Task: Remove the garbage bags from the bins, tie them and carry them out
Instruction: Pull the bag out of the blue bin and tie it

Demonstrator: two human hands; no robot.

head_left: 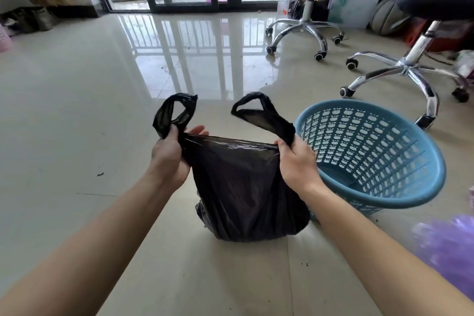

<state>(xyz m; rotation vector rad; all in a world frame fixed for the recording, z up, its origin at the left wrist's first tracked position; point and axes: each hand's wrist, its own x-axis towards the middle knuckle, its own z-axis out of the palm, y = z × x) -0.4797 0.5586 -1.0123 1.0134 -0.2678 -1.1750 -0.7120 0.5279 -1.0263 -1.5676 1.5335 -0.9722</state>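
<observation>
Left grip [168, 159], right grip [297, 164] hold bag [243, 187]; contents hidden.

Floor [77, 110]: glossy pale tile, reflecting the glazed doors. A black garbage bag [243, 187] sits on it at centre. A blue basket bin [372, 156] stands just to the bag's right, tilted, mouth toward the viewer. Two chrome chair bases [305, 28] [407, 69] on casters stand beyond. A small dark scrap [100, 174] lies left; dark specks [305, 263] lie near right.
</observation>
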